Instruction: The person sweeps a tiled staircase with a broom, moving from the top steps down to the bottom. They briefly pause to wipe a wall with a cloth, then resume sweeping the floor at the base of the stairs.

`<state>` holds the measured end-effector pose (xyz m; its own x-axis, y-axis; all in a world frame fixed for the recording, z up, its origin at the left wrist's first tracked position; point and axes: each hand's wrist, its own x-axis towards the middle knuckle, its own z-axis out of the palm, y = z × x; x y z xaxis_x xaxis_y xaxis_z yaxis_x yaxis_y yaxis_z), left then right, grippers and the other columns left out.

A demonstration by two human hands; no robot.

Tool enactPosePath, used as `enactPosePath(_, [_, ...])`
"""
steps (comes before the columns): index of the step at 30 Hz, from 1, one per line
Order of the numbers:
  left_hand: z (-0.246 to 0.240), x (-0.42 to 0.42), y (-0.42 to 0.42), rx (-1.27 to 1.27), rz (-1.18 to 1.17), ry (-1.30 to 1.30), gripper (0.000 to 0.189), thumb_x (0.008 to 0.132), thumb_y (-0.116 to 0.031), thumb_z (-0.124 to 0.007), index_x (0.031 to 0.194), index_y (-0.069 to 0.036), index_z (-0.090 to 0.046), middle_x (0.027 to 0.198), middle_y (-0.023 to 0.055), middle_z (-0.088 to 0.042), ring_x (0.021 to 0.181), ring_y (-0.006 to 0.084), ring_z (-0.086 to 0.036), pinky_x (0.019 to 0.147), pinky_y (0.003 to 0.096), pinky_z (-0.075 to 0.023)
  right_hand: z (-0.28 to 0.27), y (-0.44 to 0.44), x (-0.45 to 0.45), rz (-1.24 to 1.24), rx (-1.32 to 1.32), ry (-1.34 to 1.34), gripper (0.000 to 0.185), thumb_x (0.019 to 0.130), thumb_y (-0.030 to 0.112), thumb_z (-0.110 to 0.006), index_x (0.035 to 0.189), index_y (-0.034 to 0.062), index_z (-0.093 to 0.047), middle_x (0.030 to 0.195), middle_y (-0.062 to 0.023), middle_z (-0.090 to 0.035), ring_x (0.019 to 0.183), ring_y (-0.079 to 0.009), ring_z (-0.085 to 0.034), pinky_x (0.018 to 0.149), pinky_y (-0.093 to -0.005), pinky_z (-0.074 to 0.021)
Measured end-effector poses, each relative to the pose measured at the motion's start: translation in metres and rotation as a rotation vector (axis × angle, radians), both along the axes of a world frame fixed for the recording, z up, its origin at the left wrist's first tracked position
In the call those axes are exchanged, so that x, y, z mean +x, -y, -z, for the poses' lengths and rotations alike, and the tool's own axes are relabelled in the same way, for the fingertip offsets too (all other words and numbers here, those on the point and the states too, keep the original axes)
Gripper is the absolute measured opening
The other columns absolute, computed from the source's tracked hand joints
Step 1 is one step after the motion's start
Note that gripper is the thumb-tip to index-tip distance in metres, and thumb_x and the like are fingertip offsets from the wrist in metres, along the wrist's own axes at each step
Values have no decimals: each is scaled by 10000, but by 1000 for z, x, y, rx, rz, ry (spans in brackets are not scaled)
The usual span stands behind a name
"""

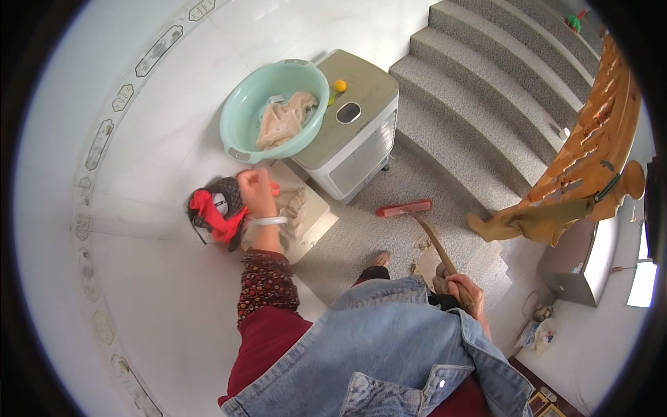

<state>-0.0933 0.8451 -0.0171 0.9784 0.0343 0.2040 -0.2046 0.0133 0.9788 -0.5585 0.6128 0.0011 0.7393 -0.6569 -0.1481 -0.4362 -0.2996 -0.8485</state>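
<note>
My left hand (256,193), with a white bangle (269,221) on its wrist, is raised beside a dark patterned bag (227,191) and a red cloth (224,223); its blurred fingers look curled, and I cannot tell whether they hold anything. My right hand (466,294) grips the wooden handle (437,247) of a broom close to my body. The broom's red head (404,208) rests on the speckled floor. Above my left hand, a pale green plastic basin (234,112) with a beige cloth (286,120) in it stands tilted against a boxy white appliance.
The wheeled appliance (359,73) bears a small orange ball-like thing (340,85). A cream stand (312,234) holds crumpled cloth. Curved stone stairs (458,99) rise behind. At right are a wooden banister (594,135) with an olive cloth (552,221) and a dark cabinet (568,260).
</note>
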Motion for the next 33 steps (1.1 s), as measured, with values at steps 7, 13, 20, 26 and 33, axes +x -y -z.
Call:
enactPosePath(7, [-69,108,38,1096,330,314,538,749,-169,-767,1251,-111,-583,1277,143,-526,1109,329,-579,969,421,-475,-13,-1,32,31,-79,-32,115,900,123,-667,989,51,-681,877,-133,-703,786,-238,-704,722,-318,-545])
enactPosePath(13, [-34,173,82,1605,511,105,506,782,-253,-731,1260,-149,-604,1284,193,-574,1183,382,-575,970,450,-484,-20,-4,57,66,-37,-73,109,897,109,-663,984,46,-682,855,-127,-698,760,-230,-696,704,-311,-540])
enactPosePath(20, [-137,213,58,875,176,256,366,817,-242,-624,1132,-57,-641,1057,189,-688,970,346,-652,855,401,-512,-15,-7,63,142,-51,-94,99,897,100,-650,979,54,-683,839,-121,-693,748,-194,-685,694,-309,-533])
enactPosePath(26, [-176,200,63,1012,-92,559,279,837,-211,-587,1037,-18,-561,1016,156,-659,908,355,-632,800,421,-508,-27,0,86,171,-58,-169,105,902,115,-640,983,66,-684,802,-120,-675,717,-168,-661,680,-302,-523])
enactPosePath(33, [-153,199,65,1063,-146,671,264,857,-99,-576,1102,-30,-506,1136,148,-572,971,369,-598,798,447,-503,-28,5,95,164,-72,-121,103,899,122,-644,979,69,-680,788,-112,-662,706,-162,-650,680,-299,-520])
